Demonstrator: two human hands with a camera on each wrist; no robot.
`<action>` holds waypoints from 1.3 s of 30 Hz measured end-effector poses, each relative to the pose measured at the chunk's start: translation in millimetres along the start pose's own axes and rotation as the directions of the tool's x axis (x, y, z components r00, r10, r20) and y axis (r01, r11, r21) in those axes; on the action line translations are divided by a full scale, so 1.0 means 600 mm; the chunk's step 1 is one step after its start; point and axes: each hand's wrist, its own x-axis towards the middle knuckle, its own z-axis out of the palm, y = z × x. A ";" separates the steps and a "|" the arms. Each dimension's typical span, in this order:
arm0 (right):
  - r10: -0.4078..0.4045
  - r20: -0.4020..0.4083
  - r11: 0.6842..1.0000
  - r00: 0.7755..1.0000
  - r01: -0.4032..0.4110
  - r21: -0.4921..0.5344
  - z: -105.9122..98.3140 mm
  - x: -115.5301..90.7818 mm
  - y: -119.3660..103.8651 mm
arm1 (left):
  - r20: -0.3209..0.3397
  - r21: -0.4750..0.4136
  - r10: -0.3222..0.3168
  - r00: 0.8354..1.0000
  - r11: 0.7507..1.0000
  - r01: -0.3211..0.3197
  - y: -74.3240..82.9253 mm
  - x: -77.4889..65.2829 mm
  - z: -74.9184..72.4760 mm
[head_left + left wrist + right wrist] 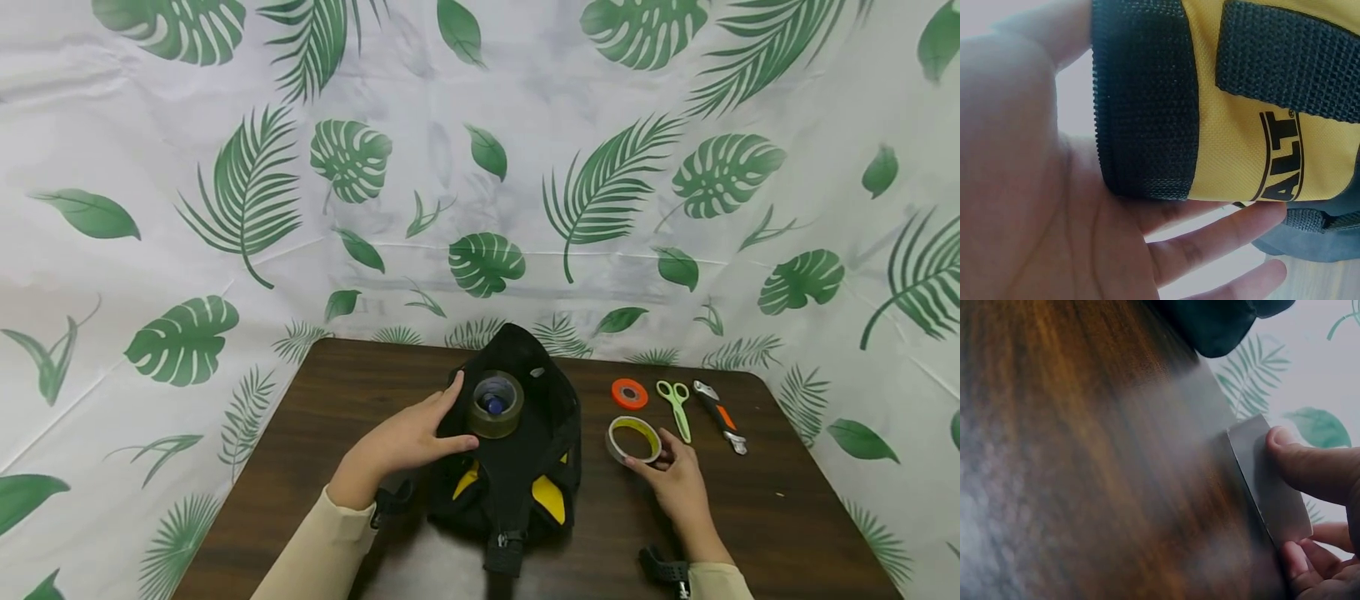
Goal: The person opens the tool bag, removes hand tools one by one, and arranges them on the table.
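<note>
A black and yellow tool bag (517,475) stands at mid-table with its top gaping. My left hand (401,437) is at its left side, fingers spread and straight, thumb extended toward a roll of brown packing tape (495,425) at the bag's mouth. Seen from the left wrist, those fingers (1229,234) stretch along the bag's yellow fabric (1229,156), which carries the letters ALT. On the right, my right hand (682,483) pinches a pale roll of tape (615,448) with a yellow inside between thumb and fingers, low over the wood in the right wrist view.
Behind the right hand lie a small orange roll (628,383), green scissors (678,412) and a wrench-like tool (723,421) with an orange and black handle. A leaf-patterned cloth (480,183) hangs behind the dark wooden table (360,375). Something blue (493,405) shows through the packing tape's hole.
</note>
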 end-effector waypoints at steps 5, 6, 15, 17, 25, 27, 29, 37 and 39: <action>-0.013 0.002 1.000 1.000 0.013 -0.013 0.002 0.001 0.000 | -0.006 -0.010 -0.001 1.000 1.000 0.001 -0.004 -0.002 0.001; -0.015 0.002 1.000 1.000 0.015 -0.015 0.003 0.001 0.000 | -0.003 -0.014 -0.004 1.000 1.000 0.004 -0.005 -0.003 0.002; -0.023 -0.010 1.000 1.000 0.023 0.002 0.008 -0.003 0.004 | -0.003 -0.016 0.003 1.000 1.000 -0.003 -0.010 -0.007 0.006; -0.022 -0.014 1.000 1.000 0.022 0.011 0.008 -0.001 0.004 | -0.003 -0.012 0.004 1.000 1.000 -0.004 -0.011 -0.005 0.005; -0.007 -0.035 0.999 0.999 0.008 0.045 0.004 -0.003 0.001 | -0.007 -0.004 0.016 1.000 1.000 -0.016 -0.009 -0.005 0.002; -0.002 -0.067 0.996 0.998 0.007 0.088 0.004 -0.006 -0.001 | -0.008 -0.002 0.020 1.000 1.000 -0.020 -0.007 -0.005 0.000; 0.004 -0.121 0.988 0.993 0.015 0.152 0.005 -0.008 -0.003 | -0.009 0.005 0.022 1.000 1.000 -0.022 -0.006 -0.004 -0.001; -0.006 -0.250 0.865 0.968 0.131 0.485 0.004 -0.012 -0.007 | -0.006 0.020 0.035 0.999 0.999 -0.035 -0.002 -0.004 -0.001; -0.025 -0.254 0.829 0.967 0.162 0.535 0.004 -0.014 -0.010 | -0.005 0.016 0.034 0.999 0.999 -0.034 -0.002 -0.003 -0.001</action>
